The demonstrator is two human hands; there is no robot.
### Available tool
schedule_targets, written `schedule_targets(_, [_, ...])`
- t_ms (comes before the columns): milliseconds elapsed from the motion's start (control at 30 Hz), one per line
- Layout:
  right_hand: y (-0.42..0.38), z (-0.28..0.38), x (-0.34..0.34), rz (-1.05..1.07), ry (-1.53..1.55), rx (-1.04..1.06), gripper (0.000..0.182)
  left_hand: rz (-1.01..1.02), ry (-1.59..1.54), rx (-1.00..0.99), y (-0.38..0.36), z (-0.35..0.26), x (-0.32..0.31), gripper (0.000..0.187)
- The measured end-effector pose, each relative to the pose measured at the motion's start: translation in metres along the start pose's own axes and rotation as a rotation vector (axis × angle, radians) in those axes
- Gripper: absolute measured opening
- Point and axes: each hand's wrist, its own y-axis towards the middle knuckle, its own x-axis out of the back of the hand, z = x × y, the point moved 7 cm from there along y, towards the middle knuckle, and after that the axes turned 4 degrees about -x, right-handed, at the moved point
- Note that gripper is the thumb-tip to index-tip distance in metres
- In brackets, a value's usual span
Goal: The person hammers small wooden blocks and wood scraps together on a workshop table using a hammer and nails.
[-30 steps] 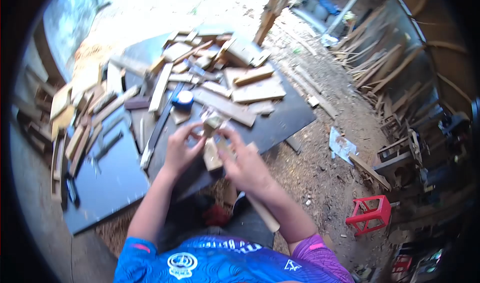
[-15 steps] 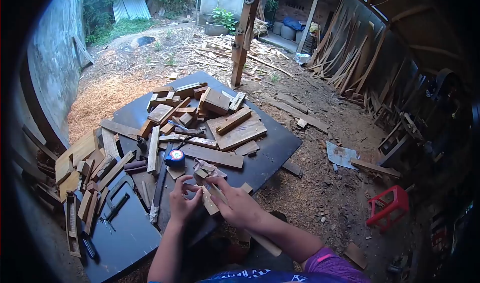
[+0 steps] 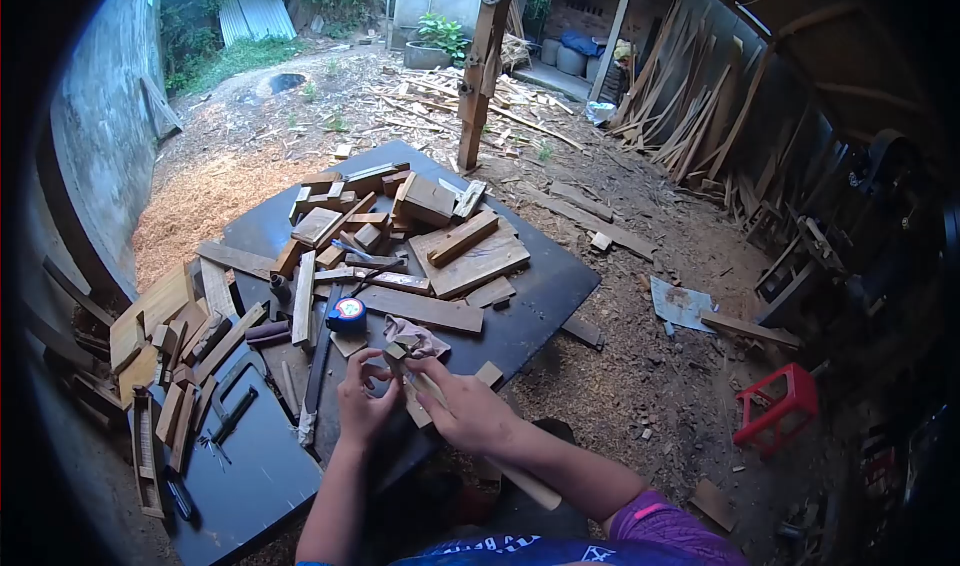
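Observation:
My right hand (image 3: 465,406) is wrapped round a wooden-handled hammer (image 3: 530,484). Its handle runs back beneath my forearm, and its blocky head sits just beyond my fingers, close to my left hand. Thumb and fingertips of my left hand (image 3: 365,396) are pinched together at the edge of a small pale wooden block (image 3: 416,413); whatever is between them is too small to make out. The block lies under both hands, partly covered by the right one. A crumpled pinkish cloth (image 3: 425,340) is just past the hammer head.
The dark table (image 3: 545,291) carries a heap of wood offcuts, a blue tape measure (image 3: 346,315), a C-clamp (image 3: 238,374) and a black-handled tool (image 3: 178,494). A wooden post (image 3: 478,91) stands behind it. On the right, a red stool (image 3: 775,408) sits on ground strewn with shavings.
The hammer head has shifted slightly left and down, nearer my left fingertips, and my right hand moved with it. My left hand stays almost still. The whole view has shifted a little.

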Motion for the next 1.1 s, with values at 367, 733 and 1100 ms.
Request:
schedule_targets(367, [-0.002, 0.007, 0.004, 0.016, -0.006, -0.005, 0.040, 0.012, -0.109, 0.096, -0.002, 0.017, -0.006, 0.062])
schedule_targets(733, [-0.006, 0.011, 0.007, -0.014, 0.038, 0.052, 0.039, 0.022, -0.166, 0.095, 0.000, 0.016, -0.007, 0.056])
schedule_targets(1100, [-0.001, 0.007, 0.003, -0.011, 0.022, 0.003, 0.039, 0.035, -0.125, 0.085, 0.001, 0.005, -0.004, 0.052])
